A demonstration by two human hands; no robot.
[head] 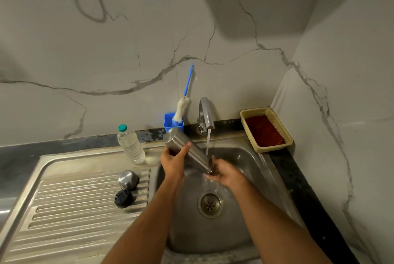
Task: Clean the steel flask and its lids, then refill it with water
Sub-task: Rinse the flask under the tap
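Observation:
The steel flask (187, 148) is tipped mouth-down over the sink basin (245, 157), and water pours from its mouth toward the drain (210, 205). My left hand (173, 160) grips the flask near its raised base. My right hand (223, 171) holds its neck end. A steel cap (128, 179) and a black inner lid (123, 198) lie on the ribbed drainboard (74, 210), left of the basin. The tap (205, 114) runs a thin stream just behind the flask.
A clear plastic water bottle (130, 144) with a teal cap stands at the back of the drainboard. A blue holder (173, 122) with a bottle brush (182, 108) sits by the wall. A beige basket (266, 129) with a red cloth sits right of the tap.

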